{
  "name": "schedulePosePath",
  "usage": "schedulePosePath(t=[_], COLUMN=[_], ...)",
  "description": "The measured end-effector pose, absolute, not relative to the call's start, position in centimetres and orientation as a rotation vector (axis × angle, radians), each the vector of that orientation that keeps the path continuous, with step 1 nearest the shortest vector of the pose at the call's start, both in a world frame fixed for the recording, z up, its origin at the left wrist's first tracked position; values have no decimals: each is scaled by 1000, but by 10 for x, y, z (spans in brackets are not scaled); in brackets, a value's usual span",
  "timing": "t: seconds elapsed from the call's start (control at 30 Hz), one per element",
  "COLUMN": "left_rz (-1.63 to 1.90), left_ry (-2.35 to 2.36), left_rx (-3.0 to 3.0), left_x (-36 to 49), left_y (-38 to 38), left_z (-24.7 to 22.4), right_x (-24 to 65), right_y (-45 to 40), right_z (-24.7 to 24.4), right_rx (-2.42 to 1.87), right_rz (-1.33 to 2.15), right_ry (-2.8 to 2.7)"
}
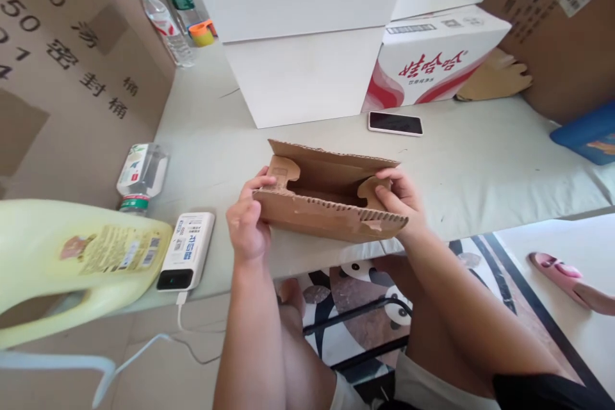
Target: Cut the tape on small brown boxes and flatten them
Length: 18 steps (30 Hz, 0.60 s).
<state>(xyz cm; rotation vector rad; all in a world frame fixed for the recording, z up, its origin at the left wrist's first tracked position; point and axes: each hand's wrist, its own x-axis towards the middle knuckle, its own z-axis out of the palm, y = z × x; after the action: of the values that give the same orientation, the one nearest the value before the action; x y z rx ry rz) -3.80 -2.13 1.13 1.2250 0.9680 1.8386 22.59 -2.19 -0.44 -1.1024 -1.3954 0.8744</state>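
Note:
A small brown cardboard box [327,214] is at the front edge of the table, its top open toward me. Two long flaps stand up, and the short notched end flaps fold inward. My left hand [250,221] grips the left end, fingers over the flap there. On the opposite end, my right hand [401,198] pinches the right flap, thumb on its inner side. The inside of the box is dark, and I see nothing in it. Behind the box lies a phone [396,123] with a dark screen.
White boxes [307,77] and a red-and-white carton [432,64] stand behind. To the left are a power bank [187,250] with a cable, a yellow jug [86,256], a lying bottle [141,173], upright bottles [166,25] and orange tape [202,33]. A blue object [589,134] sits right.

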Motion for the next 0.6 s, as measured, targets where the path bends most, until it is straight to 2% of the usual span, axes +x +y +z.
schedulePosePath(t=[0.17,0.37,0.6], left_rz=[1863,1897,1885], left_ry=[925,791,1075], left_rx=[1148,1367,1370], left_x=[-36,-31,-21], left_y=[-23,-36,-23], left_z=[15,19,1], right_x=[225,229,231], right_y=[-23,-47,-46], right_z=[6,3,1], right_rx=[-1071,-1100,-986], right_rz=[786,812,864], right_ry=[-1417,-1296,-1280])
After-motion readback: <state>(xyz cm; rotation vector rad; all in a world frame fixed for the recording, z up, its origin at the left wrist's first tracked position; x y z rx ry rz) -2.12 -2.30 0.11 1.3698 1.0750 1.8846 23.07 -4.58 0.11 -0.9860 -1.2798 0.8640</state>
